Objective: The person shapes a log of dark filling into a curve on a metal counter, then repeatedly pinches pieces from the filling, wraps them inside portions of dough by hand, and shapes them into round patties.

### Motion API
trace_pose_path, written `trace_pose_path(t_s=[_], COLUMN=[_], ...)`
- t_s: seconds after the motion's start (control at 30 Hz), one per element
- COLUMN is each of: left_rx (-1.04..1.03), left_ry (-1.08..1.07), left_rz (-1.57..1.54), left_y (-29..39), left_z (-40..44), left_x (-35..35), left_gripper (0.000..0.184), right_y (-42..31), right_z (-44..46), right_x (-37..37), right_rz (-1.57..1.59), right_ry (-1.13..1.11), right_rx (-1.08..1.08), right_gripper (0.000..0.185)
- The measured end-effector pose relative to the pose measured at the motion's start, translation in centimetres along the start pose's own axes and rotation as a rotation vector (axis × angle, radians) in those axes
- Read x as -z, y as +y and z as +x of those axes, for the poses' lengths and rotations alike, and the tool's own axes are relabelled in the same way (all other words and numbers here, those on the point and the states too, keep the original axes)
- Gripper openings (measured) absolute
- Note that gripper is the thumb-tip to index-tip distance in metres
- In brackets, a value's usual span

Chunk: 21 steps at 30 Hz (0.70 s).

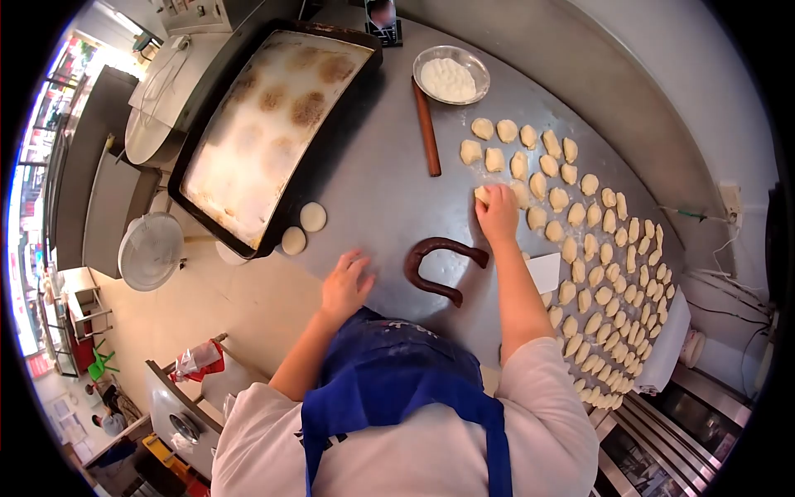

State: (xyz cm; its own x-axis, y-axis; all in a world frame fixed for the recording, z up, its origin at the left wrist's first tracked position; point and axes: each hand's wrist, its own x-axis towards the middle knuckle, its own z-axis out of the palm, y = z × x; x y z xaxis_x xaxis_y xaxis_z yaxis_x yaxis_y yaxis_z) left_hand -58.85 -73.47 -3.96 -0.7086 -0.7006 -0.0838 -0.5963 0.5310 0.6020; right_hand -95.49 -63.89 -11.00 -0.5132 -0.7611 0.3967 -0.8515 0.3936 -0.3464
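Note:
My right hand is closed on a small pale dough piece at the edge of the rows of dough pieces. My left hand hovers near the table's front edge, fingers apart, holding nothing. Between my arms lies a dark brown, horseshoe-shaped roll of what looks like a soft paste. Two flat round dough discs rest to the left, beyond my left hand. A wooden rolling pin lies ahead, its far end by a metal bowl of flour.
A large dark-rimmed tray, white inside with browned patches, occupies the left of the metal table. Beside my right forearm is a white flat scraper-like piece. A phone-like device stands at the back. A wall borders the right side.

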Motion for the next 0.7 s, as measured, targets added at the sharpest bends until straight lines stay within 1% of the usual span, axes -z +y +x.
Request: trace_pose_path(t_s=[0.1, 0.13, 0.2, 0.23, 0.27, 0.3, 0.33, 0.37, 0.4, 0.43, 0.47, 0.5, 0.53, 0.57, 0.63, 0.67, 0.7], left_rx=[-0.102, -0.001, 0.197, 0.268, 0.34, 0.41, 0.435, 0.462, 0.489, 0.529, 0.568, 0.61, 0.633, 0.599, 0.535, 0.496, 0.49], left_ry=[0.023, -0.07, -0.25, -0.284, -0.319, -0.353, -0.326, -0.299, -0.272, -0.351, -0.437, -0.53, -0.542, -0.552, -0.558, -0.651, -0.663], left_rz=[-0.224, -0.382, -0.696, -0.823, -0.949, -1.074, -1.212, -1.35, -1.487, -1.617, -1.744, -1.865, -1.872, -1.845, -1.793, -1.799, -1.756], left_y=[1.3, 2.0, 3.7, 4.8, 6.5, 7.9, 9.1, 10.2, 10.8, 10.9, 10.9, 11.1, 11.3, 11.3, 10.9, 10.6, 11.0], left_z=[0.9, 1.4, 3.1, 3.9, 4.8, 5.6, 6.2, 6.5, 6.7, 6.8, 6.9, 6.7, 6.3, 5.9, 4.6, 4.0, 3.3], left_x=[-1.0, -1.5, -2.3, -2.6, -2.3, -2.2, -2.6, -2.9, -3.1, -3.1, -3.2, -3.0, -2.9, -2.8, -2.7, -2.3, -2.3], left_gripper=[0.035, 0.035, 0.035, 0.035, 0.036, 0.037, 0.038, 0.039, 0.04, 0.04, 0.04, 0.04, 0.038, 0.039, 0.04, 0.038, 0.038], right_y=[1.1, 1.9, 1.3, 0.4, -2.6, -5.1, -7.1, -8.6, -10.2, -12.5, -14.7, -15.2, -16.1, -17.2, -16.2, -15.7, -15.3], right_z=[-2.9, -3.3, -3.0, -2.8, -2.5, -2.6, -3.0, -3.8, -4.7, -5.4, -6.3, -6.8, -7.6, -7.8, -9.0, -9.5, -9.8], right_x=[-1.1, -1.9, 0.2, 1.5, 4.0, 5.9, 7.0, 6.8, 6.7, 6.8, 7.3, 7.5, 7.9, 8.9, 9.8, 10.1, 10.2], right_rz=[0.252, 0.512, 1.241, 1.617, 1.799, 1.901, 1.997, 1.882, 1.658, 1.39, 1.104, 0.597, 0.527, 0.458, 0.607, 0.684, 0.628], right_ry=[0.234, 0.37, 0.434, 0.443, 0.389, 0.288, 0.183, 0.107, -0.011, -0.024, -0.065, -0.048, 0.017, 0.08, 0.11, 0.121, 0.109], right_rx=[-0.464, -0.653, -1.04, -1.214, -1.227, -1.16, -1.088, -0.991, -0.849, -0.852, -0.622, -0.189, -0.193, -0.196, -0.189, -0.184, -0.148], right_gripper=[0.024, 0.021, 0.022, 0.023, 0.026, 0.027, 0.027, 0.023, 0.018, 0.018, 0.026, 0.034, 0.036, 0.039, 0.038, 0.037, 0.035])
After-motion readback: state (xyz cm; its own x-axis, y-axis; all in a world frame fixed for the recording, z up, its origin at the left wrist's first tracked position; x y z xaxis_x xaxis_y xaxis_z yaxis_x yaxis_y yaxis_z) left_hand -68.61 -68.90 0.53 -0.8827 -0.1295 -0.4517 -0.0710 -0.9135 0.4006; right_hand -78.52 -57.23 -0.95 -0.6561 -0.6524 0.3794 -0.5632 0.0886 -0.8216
